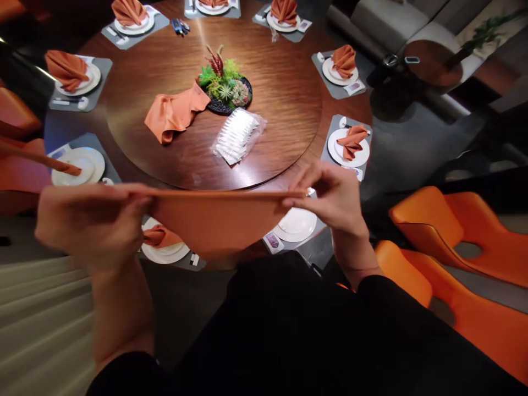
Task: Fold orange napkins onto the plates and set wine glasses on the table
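Note:
An orange cloth napkin (214, 223) is stretched level between my hands, above the near edge of the table, with its lower part hanging in a point. My left hand (94, 223) pinches one end of its straight upper edge. At the other end, my right hand (330, 195) grips the corner between thumb and fingers. Behind the napkin's right side is a bare white plate (296, 223). Below its left end, another plate (165, 254) bears a folded orange napkin (160, 236). A loose, crumpled napkin (175, 113) lies on the round turntable (280, 110).
Beside a planted centrepiece (226, 88) lies a clear plastic packet of white items (239, 135). Place settings with folded napkins, such as the one (352, 142) at right, ring the table. A rolled napkin (61, 165) stands on the left plate. Orange chairs (437, 220) stand right.

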`<state>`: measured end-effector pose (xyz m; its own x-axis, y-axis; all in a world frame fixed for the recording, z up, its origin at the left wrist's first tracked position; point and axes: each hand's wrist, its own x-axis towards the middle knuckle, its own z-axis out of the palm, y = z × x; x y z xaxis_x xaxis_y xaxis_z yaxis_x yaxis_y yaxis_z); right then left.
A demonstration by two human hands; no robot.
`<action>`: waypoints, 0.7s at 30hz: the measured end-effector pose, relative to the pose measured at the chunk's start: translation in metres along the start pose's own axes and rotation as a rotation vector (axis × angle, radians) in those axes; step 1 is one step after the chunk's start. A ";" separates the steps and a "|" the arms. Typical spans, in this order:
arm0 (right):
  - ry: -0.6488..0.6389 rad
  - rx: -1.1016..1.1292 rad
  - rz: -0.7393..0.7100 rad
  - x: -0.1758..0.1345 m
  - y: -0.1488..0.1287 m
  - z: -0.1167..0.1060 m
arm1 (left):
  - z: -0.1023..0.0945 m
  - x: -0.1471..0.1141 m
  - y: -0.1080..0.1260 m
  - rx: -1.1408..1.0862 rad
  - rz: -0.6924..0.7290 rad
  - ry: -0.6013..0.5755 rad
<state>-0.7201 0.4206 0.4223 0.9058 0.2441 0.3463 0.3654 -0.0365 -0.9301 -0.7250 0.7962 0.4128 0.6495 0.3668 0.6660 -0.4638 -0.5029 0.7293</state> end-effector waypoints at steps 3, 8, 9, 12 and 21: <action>0.112 -0.057 -0.022 0.047 0.045 -0.013 | 0.072 0.058 -0.036 0.072 0.159 -0.245; 0.307 -0.268 -0.102 0.163 0.091 -0.064 | 0.205 0.174 -0.091 0.192 0.186 -0.614; 0.346 -0.311 -0.129 0.185 0.090 -0.078 | 0.225 0.196 -0.097 0.183 0.227 -0.642; 0.408 -0.344 -0.293 0.226 0.078 -0.116 | 0.267 0.238 -0.110 0.090 0.482 -0.577; 0.461 -0.206 -0.045 0.123 0.197 -0.108 | 0.285 0.030 -0.150 -0.191 -0.032 -0.321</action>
<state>-0.5138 0.3384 0.2944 0.8714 -0.2021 0.4471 0.3992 -0.2378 -0.8855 -0.4639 0.6596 0.2790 0.8072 0.1012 0.5815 -0.5245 -0.3287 0.7854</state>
